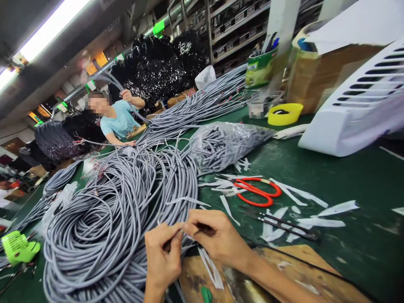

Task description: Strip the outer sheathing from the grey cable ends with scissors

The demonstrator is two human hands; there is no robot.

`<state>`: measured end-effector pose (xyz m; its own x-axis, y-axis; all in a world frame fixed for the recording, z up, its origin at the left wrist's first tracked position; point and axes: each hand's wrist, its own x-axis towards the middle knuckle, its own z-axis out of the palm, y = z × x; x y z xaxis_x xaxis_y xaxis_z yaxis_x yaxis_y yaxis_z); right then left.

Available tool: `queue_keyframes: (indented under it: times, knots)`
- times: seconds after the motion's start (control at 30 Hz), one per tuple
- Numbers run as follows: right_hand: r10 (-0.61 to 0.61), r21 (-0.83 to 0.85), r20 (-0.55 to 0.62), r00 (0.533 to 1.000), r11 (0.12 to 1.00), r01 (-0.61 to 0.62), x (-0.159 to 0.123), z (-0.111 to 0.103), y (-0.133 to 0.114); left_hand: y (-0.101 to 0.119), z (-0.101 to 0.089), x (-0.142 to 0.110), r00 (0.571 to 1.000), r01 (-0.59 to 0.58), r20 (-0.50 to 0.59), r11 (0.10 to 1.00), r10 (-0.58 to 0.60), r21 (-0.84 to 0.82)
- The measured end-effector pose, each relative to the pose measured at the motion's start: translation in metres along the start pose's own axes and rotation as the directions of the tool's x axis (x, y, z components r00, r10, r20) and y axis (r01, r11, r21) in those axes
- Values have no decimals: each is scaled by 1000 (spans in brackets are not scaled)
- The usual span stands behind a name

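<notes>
My left hand [164,252] and my right hand [217,237] meet at their fingertips, both closed in a pinch. What they pinch is too small and too hidden to make out. White strips [210,269] hang or lie just below my right hand. Behind and left of the hands lies a large coiled heap of grey cables [104,219], some with reddish wire ends. Red-handled scissors [259,191] rest on the table beyond my right hand, and dark tweezers or snips [287,225] lie nearer, among cut white strips [337,208].
A clear bag of short grey cable pieces [221,145] lies on the green table [356,181]. Yellow tape [285,114], a green can [260,69] and a white slotted housing [350,109] stand right. A stained board [198,273] lies under my hands. A co-worker [118,120] handles cables opposite.
</notes>
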<state>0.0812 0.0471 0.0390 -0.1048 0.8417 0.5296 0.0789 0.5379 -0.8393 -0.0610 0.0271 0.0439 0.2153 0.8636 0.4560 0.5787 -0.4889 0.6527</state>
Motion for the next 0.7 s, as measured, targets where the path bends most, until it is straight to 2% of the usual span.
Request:
queue_keyframes:
  times: [0.07,0.1,0.17,0.23,0.33,0.4,0.43,0.5,0.57,0.63,0.7]
  knots:
    - [122,37,-26,992,992,-121,4,0,3,1,1,-4,999,-49,-18,998,49,27]
    - [192,73,0,981,979,-191,6,0,5,1,2,-6,997,-56,-45,998,57,21]
    - [299,173,112,948,933,-315,7,1,9,0,1,-7,993,-51,-110,999,49,-14]
    - [352,279,235,906,869,-410,5,4,10,-1,0,-6,986,-17,-167,998,6,-62]
    - [275,366,421,864,820,-439,-2,10,5,-2,2,-1,974,88,-199,990,-110,-114]
    - [170,369,498,850,846,-385,-5,13,0,-2,4,2,971,142,-172,981,-164,-133]
    - [134,357,497,857,869,-343,-6,14,-1,-2,5,3,970,159,-159,976,-182,-149]
    - [135,297,391,910,918,-264,-6,14,-2,-2,7,4,958,197,-167,959,-232,-203]
    - [193,207,194,962,950,-233,-5,12,0,-1,7,4,931,242,-206,932,-301,-269]
    - [246,124,-9,969,962,-243,-4,9,4,-2,7,4,903,278,-238,908,-358,-312]
    - [236,40,-158,959,972,-232,-3,6,6,-4,6,3,883,303,-254,893,-394,-332]
